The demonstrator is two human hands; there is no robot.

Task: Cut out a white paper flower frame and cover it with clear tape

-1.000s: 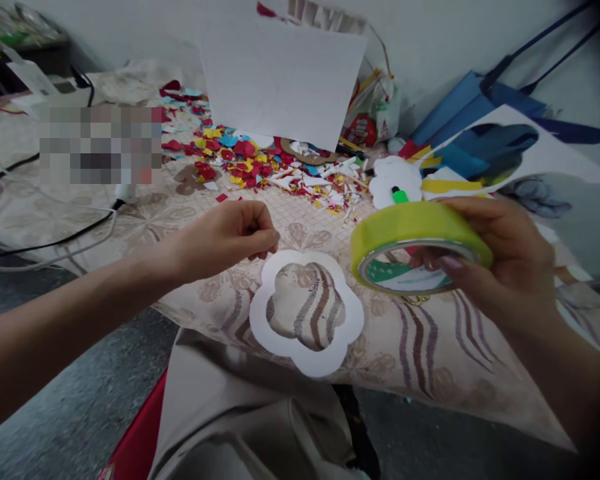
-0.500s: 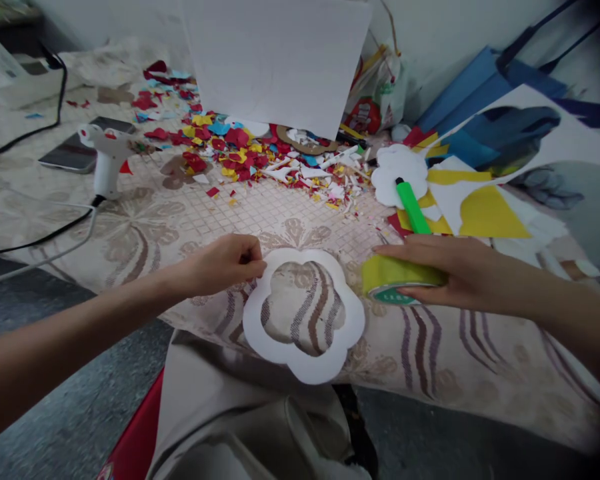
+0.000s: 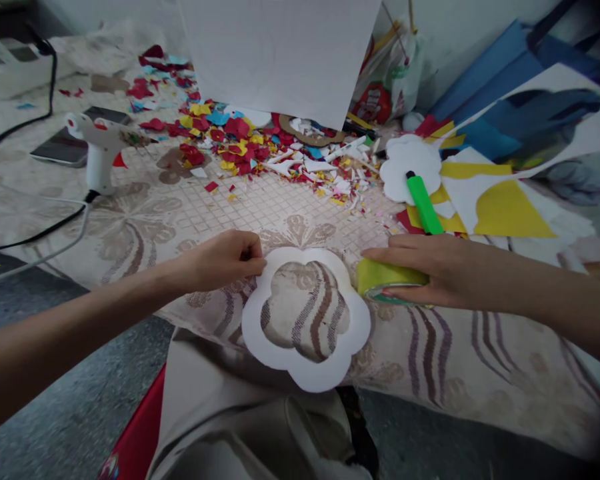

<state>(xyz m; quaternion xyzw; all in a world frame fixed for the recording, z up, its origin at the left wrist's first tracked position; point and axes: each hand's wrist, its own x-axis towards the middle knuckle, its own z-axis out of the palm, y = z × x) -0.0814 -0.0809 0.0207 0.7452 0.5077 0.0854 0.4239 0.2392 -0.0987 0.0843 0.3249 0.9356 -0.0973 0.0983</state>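
Note:
A white flower-shaped paper ring (image 3: pixel 254 323) with a scalloped opening lies at the front edge of the table. My left hand (image 3: pixel 225 260) is closed, its thumb and fingertips pinching the ring's upper left rim. To the right of the ring, my right hand (image 3: pixel 440 270) grips a roll of yellow tape (image 3: pixel 387 270) from its far side. The roll is low over the cloth, close beside the ring's right edge, and I cannot tell whether they touch. Part of the roll is hidden by my fingers.
A white glue gun (image 3: pixel 100 150) with its cable stands on the left near a phone (image 3: pixel 63 147). Colourful paper scraps (image 3: pixel 235 143) spread across the back, before a white board (image 3: pixel 280 53). A green marker (image 3: pixel 424 203) touches a white paper flower (image 3: pixel 405 163) on the right.
My right hand has brought the tape roll slightly left, nearer the ring, and tipped it so less of its green face shows. My left hand keeps its pinch on the ring.

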